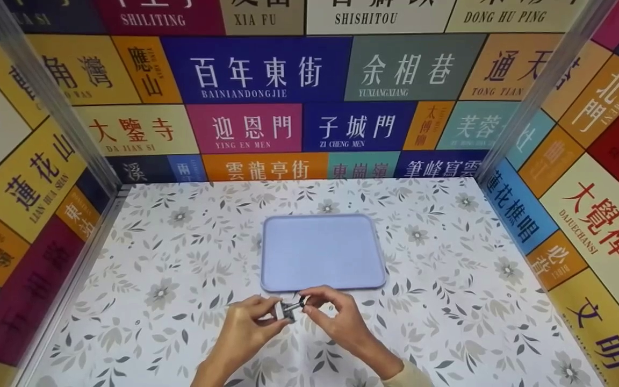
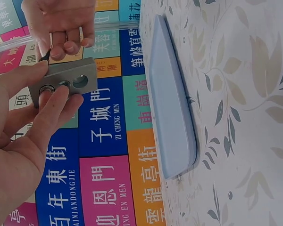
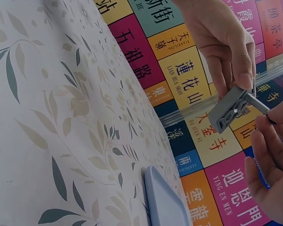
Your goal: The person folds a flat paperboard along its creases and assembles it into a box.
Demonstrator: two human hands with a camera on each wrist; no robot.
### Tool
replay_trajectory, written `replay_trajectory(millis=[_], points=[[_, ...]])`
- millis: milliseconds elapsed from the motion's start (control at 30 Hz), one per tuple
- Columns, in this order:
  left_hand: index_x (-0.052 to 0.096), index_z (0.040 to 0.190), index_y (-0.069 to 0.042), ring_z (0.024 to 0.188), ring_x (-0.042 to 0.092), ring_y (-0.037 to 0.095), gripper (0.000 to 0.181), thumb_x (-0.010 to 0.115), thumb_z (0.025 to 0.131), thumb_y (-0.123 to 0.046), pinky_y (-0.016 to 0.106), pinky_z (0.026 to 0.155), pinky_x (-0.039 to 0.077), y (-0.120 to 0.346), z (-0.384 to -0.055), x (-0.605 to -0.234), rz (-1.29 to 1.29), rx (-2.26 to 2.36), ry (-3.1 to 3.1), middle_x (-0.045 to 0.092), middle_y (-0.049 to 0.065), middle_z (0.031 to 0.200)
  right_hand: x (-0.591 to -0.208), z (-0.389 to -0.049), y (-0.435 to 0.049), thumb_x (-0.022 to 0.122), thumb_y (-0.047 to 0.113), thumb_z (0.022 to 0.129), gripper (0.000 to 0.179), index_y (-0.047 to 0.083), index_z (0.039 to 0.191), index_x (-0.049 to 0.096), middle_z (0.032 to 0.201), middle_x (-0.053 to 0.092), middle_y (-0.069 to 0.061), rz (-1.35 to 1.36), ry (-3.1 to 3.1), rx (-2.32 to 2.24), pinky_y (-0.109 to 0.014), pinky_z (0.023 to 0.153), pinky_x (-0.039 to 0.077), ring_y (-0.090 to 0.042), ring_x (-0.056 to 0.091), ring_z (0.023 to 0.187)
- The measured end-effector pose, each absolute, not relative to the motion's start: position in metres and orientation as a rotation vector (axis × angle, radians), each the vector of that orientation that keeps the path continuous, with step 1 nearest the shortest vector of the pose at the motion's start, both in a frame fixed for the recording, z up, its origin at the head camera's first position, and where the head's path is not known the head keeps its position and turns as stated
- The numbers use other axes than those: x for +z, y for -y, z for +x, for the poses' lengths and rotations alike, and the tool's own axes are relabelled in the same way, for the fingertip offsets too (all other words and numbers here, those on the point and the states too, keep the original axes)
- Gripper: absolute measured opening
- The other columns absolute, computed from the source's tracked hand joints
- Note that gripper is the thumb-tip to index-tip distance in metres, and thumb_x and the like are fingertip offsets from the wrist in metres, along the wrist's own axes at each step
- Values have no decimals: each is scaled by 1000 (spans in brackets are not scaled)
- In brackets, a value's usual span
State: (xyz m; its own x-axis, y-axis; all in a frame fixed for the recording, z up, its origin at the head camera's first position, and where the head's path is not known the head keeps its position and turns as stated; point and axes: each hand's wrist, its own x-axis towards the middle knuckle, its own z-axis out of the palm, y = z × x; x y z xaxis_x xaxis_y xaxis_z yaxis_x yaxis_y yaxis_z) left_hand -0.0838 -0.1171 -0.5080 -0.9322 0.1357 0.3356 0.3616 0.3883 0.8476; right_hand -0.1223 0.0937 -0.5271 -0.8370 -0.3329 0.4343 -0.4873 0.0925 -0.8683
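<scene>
My left hand (image 1: 250, 325) grips a small grey block (image 3: 225, 109) between thumb and fingers, above the table just in front of the tray. Round holes (image 2: 80, 81) run along one face of the block, seen in the left wrist view. My right hand (image 1: 344, 322) pinches the dark end of a threaded bolt (image 3: 257, 103) with thumb and fingertips. The bolt's silver shank meets the block's other face at one end, and in the left wrist view a metal tip shows in the hole by my left fingers. The right fingers partly hide the bolt's dark end.
A pale blue rectangular tray (image 1: 323, 252) lies on the table behind both hands. White cloth with a leaf and flower print (image 1: 143, 328) covers the table. Colourful sign-patterned panels (image 1: 256, 70) stand at the back and both sides, with clear strips at the corners.
</scene>
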Motion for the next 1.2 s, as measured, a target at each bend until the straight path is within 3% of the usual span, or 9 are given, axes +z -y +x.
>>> replay_trajectory(millis=[233, 367, 667, 800, 900, 1000, 1200], points=[[76, 107, 4, 77, 69, 7, 33, 86, 78, -7, 15, 70, 64, 119, -84, -509, -445, -1519, 2430, 69, 6, 85, -532, -125, -93, 72, -4, 88, 19, 2, 106, 75, 90, 74, -13, 883, 2104, 1822, -26, 72, 63, -14, 69, 80], [76, 107, 2, 75, 69, 7, 32, 86, 78, -7, 16, 69, 64, 119, -84, -510, -467, -1474, 2419, 69, 5, 83, -532, -126, -92, 73, -4, 87, 17, 2, 103, 76, 88, 74, -14, 885, 2072, 1806, -25, 70, 62, -19, 69, 78], [76, 106, 3, 75, 69, 8, 33, 86, 77, -8, 16, 69, 64, 120, -84, -508, -448, -1471, 2439, 69, 7, 84, -529, -125, -94, 68, -2, 92, 21, 6, 111, 73, 100, 73, -11, 779, 2162, 1856, -25, 75, 62, -20, 68, 86], [76, 106, 3, 76, 69, 8, 33, 87, 77, -8, 16, 68, 65, 120, -84, -508, -426, -1463, 2451, 69, 5, 84, -527, -123, -95, 65, 5, 95, 5, 4, 99, 69, 87, 70, -14, 629, 2250, 1963, -24, 70, 62, -19, 67, 77], [76, 106, 3, 76, 68, 7, 33, 87, 76, -6, 16, 68, 65, 119, -84, -507, -414, -1451, 2460, 69, 5, 84, -525, -122, -95, 63, 15, 99, 20, 2, 84, 67, 74, 66, -19, 526, 2339, 2042, -22, 61, 59, -15, 65, 65], [77, 106, 3, 75, 69, 8, 33, 87, 75, -6, 16, 67, 64, 119, -85, -507, -417, -1430, 2462, 69, 6, 84, -525, -122, -94, 62, 23, 100, 29, 3, 79, 68, 69, 66, -22, 491, 2419, 2077, -21, 57, 56, -12, 63, 60], [76, 106, 4, 77, 71, 11, 33, 86, 75, -3, 15, 70, 64, 119, -84, -508, -432, -1455, 2461, 69, 6, 85, -526, -122, -96, 64, 18, 99, 18, 2, 97, 73, 81, 72, -20, 620, 2412, 2047, -26, 66, 63, -11, 68, 70]])
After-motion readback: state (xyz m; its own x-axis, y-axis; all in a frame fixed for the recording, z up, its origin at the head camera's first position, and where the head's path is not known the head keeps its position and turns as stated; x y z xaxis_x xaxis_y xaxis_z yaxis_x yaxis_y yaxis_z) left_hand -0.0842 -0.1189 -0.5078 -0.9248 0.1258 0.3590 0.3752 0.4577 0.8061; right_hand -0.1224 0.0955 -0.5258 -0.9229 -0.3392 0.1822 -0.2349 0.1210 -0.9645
